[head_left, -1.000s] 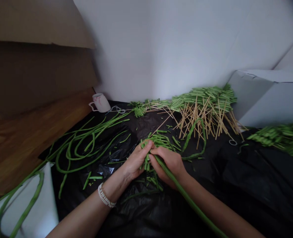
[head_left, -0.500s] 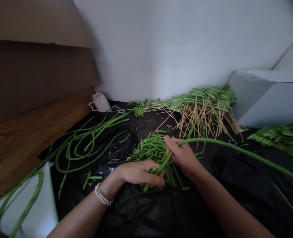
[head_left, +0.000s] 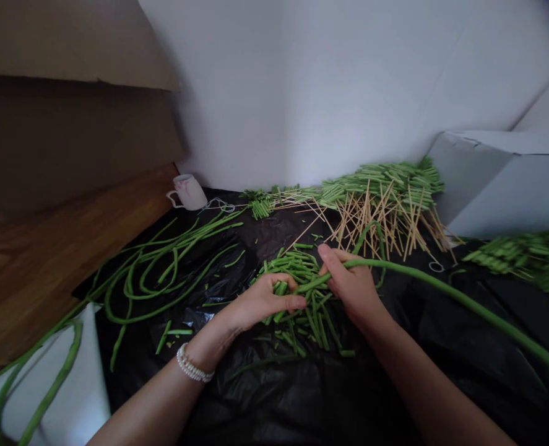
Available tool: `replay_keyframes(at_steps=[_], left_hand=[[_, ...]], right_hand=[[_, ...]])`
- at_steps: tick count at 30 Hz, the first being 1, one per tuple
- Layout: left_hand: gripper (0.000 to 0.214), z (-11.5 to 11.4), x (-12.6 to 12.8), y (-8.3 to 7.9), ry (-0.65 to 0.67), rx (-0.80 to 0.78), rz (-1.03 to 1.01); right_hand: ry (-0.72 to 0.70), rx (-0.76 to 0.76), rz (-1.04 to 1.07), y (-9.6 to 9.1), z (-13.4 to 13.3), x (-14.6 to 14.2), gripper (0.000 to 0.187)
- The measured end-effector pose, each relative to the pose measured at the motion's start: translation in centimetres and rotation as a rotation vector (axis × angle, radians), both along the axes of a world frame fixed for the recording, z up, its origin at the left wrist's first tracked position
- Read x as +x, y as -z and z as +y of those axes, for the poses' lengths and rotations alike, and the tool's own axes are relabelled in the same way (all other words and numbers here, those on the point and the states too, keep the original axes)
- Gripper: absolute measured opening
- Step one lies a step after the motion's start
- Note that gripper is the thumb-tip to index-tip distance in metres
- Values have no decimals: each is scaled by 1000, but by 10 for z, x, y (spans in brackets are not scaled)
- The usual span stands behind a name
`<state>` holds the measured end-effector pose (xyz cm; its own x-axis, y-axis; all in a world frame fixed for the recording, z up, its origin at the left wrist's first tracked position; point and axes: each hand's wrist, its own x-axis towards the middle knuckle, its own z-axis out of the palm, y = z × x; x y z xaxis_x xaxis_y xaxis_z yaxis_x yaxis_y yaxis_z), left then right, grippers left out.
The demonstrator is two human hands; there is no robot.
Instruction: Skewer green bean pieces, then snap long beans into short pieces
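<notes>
A long green bean (head_left: 441, 283) runs from the right edge of the view through my right hand (head_left: 355, 288), whose thumb and fingers pinch it near its end. That end reaches to the thumb and forefinger of my left hand (head_left: 262, 302). Short cut bean pieces (head_left: 281, 287) sit in the curl of the left hand; its lower fingers are hidden. Under and between both hands lies a loose pile of bean pieces (head_left: 320, 322) on a black plastic sheet (head_left: 348, 396).
Uncut long beans (head_left: 132, 322) lie in loops at left. Bean pieces on wooden skewers (head_left: 380, 217) are heaped against the wall, more bean pieces (head_left: 529, 257) at right. A mug (head_left: 191, 193), a cardboard box (head_left: 70, 124) and a white box (head_left: 510, 186) stand around.
My left hand has moved up and turned, its thumb and forefinger now more apart around the pieces. The right hand has shifted slightly right along with the bean, whose end now lies flatter.
</notes>
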<state>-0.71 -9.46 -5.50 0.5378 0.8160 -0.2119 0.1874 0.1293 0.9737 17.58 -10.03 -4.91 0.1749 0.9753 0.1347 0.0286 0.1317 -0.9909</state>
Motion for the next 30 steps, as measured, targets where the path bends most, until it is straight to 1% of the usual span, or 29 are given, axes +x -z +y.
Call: replay_keyframes(at_steps=[3,5,8,9,11,12,14,17,19,21,23,25,27,30], left_hand=[[28,1,1,0,40,40,-4],[23,0,-1,-4,97,48,-36],[19,-3,-7,-13,219,73,-114],[20,-3,-9,-16,271,76,-141],[27,-4,-12,-18,338,58,-191],[31,-4,-13,-18,330,36,-217],[38,-3,-13,-16,230,-28,-268],[40,-1,-7,-9,30,-123,-294],[40,-1,-1,-5,-49,-120,-260],[39,-2,4,-3,-64,-67,-197],[38,-5,7,-2,-37,-24,-144],[36,-6,8,-2,-9,-38,-131],[34,-5,5,-3,-11,-78,-140],[34,-2,-2,-4,-18,-179,-172]], right_hand=[[4,-11,8,-1,-1,-1,50],[-30,-70,117,0,-1,-2,51],[-150,-192,332,1,3,-2,56],[-180,-217,389,1,5,-1,57],[-186,-229,453,2,7,2,60],[-174,-221,460,2,8,3,60],[-178,-215,437,3,8,3,58],[-283,-252,359,4,3,-4,55],[-346,-265,298,5,-1,-11,55],[-364,-254,223,7,-5,-16,52],[-356,-226,141,9,-6,-19,49],[-366,-219,99,10,-6,-17,47],[-386,-221,165,7,-5,-12,42],[-409,-171,361,-2,-4,-4,30]])
